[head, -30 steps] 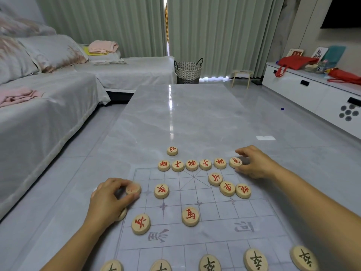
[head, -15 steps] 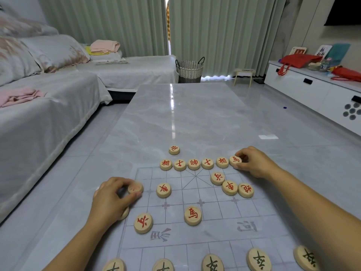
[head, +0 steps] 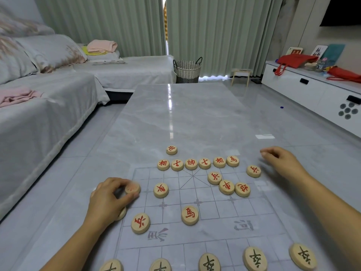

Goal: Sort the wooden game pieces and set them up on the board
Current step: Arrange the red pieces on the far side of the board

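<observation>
Head view: the wooden pieces are small flat discs, probably light, rigid and not fragile. On the glossy board (head: pixel 214 231) they should slide easily, so pinching the rim or pressing on the flat top would both work.

The left hand (head: pixel 109 200) has thumb and fingers curled round a blurred red piece (head: pixel 132 188). It sits at the board's left edge, at 2 o'clock from the hand's middle. A second disc (head: pixel 121 213) peeks out under the hand at 5 o'clock.

The right hand (head: pixel 281 163) hangs off the board's far right corner, fingers loosely curled and seemingly empty. The nearest loose red disc (head: pixel 253 171) lies apart from it at 8 o'clock. The back row (head: pixel 191 164) of six red pieces lines the far edge at 9 o'clock.
</observation>
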The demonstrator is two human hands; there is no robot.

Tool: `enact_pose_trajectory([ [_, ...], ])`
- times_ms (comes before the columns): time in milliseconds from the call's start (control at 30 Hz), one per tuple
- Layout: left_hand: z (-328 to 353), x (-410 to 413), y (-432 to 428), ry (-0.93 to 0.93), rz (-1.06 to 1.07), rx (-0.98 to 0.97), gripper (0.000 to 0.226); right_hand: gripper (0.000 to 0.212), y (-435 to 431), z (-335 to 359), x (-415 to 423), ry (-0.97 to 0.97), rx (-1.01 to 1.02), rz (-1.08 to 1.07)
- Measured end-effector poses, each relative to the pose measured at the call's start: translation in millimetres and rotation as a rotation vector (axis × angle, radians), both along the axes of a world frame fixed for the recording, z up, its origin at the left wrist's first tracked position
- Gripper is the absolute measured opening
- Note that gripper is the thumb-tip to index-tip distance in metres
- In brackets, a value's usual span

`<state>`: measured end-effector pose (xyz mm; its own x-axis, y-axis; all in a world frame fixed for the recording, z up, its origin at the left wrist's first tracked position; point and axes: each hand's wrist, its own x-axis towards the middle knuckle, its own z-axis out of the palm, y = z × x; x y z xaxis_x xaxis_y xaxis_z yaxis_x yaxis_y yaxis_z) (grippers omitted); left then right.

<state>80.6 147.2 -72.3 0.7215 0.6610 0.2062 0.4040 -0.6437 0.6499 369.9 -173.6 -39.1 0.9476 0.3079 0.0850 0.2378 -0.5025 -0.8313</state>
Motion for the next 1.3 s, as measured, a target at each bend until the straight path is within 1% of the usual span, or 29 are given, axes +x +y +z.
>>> enact_pose_trajectory([
  [67,0,0,0,-0.007,-0.007,0.003,0.029,0.022,-7,-7,-9,-0.007,-0.083,0.059],
  [133,0,-1,0,-0.014,-0.009,0.0,0.031,0.031,-8,-16,-19,-0.053,-0.223,0.126],
  [200,2,-1,-1,-0.009,-0.007,-0.005,0.033,0.043,-6,-25,-24,-0.14,-0.359,0.135],
  [233,3,-1,-1,-0.003,-0.007,-0.007,0.034,0.044,-5,-27,-26,-0.181,-0.399,0.128],
  [300,3,-2,-2,0.015,-0.006,-0.001,0.037,0.041,-3,-30,-27,-0.236,-0.42,0.116],
  [367,4,-2,-3,0.036,-0.007,0.012,0.04,0.037,-3,-30,-28,-0.246,-0.397,0.104],
  [467,6,-3,-3,0.063,-0.032,-0.01,0.045,0.036,-2,-28,-30,-0.248,-0.381,0.088],
  [533,8,-5,-3,0.037,-0.039,-0.115,0.04,0.037,-2,-26,-31,-0.236,-0.383,0.093],
  [633,13,-7,-3,-0.044,-0.029,-0.362,0.03,0.039,-3,-26,-32,-0.232,-0.383,0.099],
  [700,17,-7,0,-0.094,-0.024,-0.481,0.029,0.036,-3,-26,-32,-0.234,-0.363,0.095],
  [767,21,-7,4,-0.09,-0.043,-0.548,0.033,0.032,-3,-25,-32,-0.23,-0.339,0.09],
  [833,23,-6,6,-0.039,-0.072,-0.566,0.038,0.028,-3,-26,-31,-0.225,-0.319,0.09],
  [867,23,-5,6,0.01,-0.081,-0.536,0.042,0.027,-4,-26,-31,-0.222,-0.316,0.089],
  [900,23,-3,6,0.079,-0.087,-0.452,0.045,0.026,-4,-26,-31,-0.218,-0.316,0.088],
  [967,20,1,6,0.218,-0.101,-0.209,0.048,0.024,-4,-27,-30,-0.211,-0.318,0.091],
  [1000,20,3,6,0.25,-0.105,-0.122,0.046,0.023,-4,-26,-30,-0.21,-0.317,0.093],
  [1033,20,5,6,0.262,-0.102,-0.084,0.044,0.023,-4,-26,-31,-0.208,-0.316,0.094],
  [1200,22,11,0,0.243,-0.015,-0.034,0.036,0.017,-3,-25,-32,-0.206,-0.316,0.103],
  [1300,25,13,-7,0.302,-0.024,0.009,0.036,0.009,-3,-24,-33,-0.206,-0.308,0.1],
])
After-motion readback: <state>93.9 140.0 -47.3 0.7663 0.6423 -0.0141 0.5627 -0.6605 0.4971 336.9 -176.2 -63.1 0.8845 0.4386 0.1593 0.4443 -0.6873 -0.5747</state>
